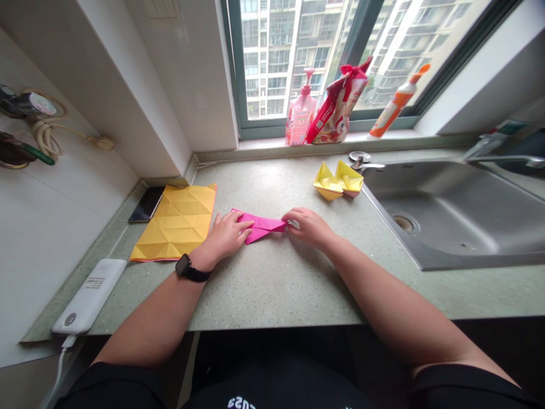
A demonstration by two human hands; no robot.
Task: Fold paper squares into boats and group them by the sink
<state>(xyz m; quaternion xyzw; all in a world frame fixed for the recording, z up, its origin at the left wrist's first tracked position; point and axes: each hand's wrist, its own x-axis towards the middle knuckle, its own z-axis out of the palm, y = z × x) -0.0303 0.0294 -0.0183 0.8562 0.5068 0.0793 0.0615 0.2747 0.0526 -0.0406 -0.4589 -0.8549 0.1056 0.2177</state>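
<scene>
Pink paper under fold, held at both ends

Nearest, at the left edge of the desk (276,289), lies a white power bank (90,295) with a cable (61,366) plugged in. A black watch (184,265) sits on the left wrist. Past it, the left hand (229,234) rests on the left part of the pink paper (261,224), its grip loosely spread and pressing down. The right hand (309,227) pinches the paper's narrow right tip between thumb and fingers. The paper lies on the middle of the desk, partly folded into a strip.

The step in hand looks like shaping or creasing that tip; the next move seems to call for a steady left hold and a careful, exact pinch on the right, so the layers don't slip.

To the left are creased yellow sheets (176,218), which partly cover a phone (145,205). Farther right, two yellow folded shapes (327,183) stand beside the sink (481,263). Beyond, on the sill, are a pump bottle (299,119), a red bag (336,108) and an orange-white bottle (392,111), before the window.
</scene>
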